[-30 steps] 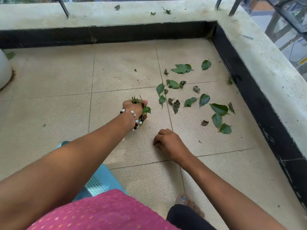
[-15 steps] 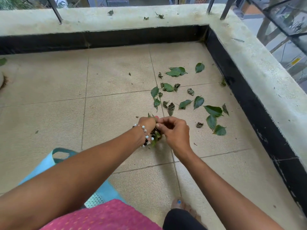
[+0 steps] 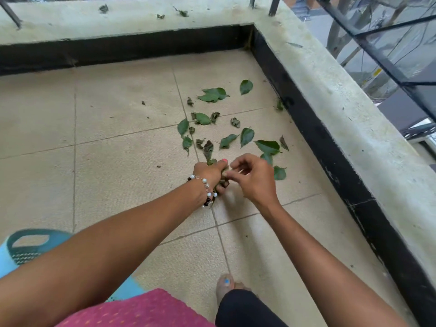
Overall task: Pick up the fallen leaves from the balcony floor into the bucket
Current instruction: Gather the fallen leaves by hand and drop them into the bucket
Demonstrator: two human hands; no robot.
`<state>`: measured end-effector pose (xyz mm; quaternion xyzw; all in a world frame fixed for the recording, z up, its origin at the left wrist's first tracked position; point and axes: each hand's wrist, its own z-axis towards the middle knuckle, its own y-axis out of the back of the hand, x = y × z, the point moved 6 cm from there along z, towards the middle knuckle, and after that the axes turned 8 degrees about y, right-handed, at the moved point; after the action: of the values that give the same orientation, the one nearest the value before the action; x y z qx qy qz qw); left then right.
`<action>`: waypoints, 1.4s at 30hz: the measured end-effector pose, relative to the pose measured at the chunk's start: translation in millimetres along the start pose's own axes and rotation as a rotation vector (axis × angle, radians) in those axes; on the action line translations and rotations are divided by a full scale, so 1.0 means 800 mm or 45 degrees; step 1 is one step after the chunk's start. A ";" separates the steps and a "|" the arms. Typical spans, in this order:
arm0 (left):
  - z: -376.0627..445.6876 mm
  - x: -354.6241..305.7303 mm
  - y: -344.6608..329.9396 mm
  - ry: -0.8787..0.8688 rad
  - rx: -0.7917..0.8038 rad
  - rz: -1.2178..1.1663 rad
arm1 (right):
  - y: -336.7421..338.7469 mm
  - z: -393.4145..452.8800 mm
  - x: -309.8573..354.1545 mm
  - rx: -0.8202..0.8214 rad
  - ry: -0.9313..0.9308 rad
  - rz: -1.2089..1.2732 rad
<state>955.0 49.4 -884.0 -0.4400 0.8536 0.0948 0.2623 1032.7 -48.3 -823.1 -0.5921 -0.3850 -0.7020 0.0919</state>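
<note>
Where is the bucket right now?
In the head view, the blue bucket sits at the lower-left edge on the tiled floor, partly hidden behind the left forearm.

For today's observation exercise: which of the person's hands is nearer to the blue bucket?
Left. The left hand, gripping a bunch of leaves, is on the blue bucket's side; the right hand is just beyond it, farther away.

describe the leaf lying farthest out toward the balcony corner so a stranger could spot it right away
Start at the corner where the two black-faced balcony walls meet. Coming back along the tiled floor, the first leaf is the single green leaf. It lies alone and whole, just right of the larger overlapping green leaves, not shrivelled like the brown scraps.
</note>
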 end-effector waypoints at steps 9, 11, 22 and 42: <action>0.013 -0.015 0.016 -0.061 -0.135 0.018 | 0.030 0.023 -0.076 0.180 -0.362 -0.894; 0.016 -0.014 0.017 -0.071 -0.135 -0.003 | 0.006 0.026 -0.076 0.242 -0.238 -1.001; 0.025 -0.026 0.031 -0.093 -0.157 -0.130 | 0.036 0.050 -0.047 -0.061 0.021 -0.580; 0.014 -0.032 0.023 0.023 -0.126 -0.307 | -0.034 0.047 -0.002 -0.031 -0.270 0.097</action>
<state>956.8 82.4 -881.4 -0.5525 0.7912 0.1007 0.2422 1045.4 -5.4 -836.1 -0.6784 -0.3611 -0.6360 0.0699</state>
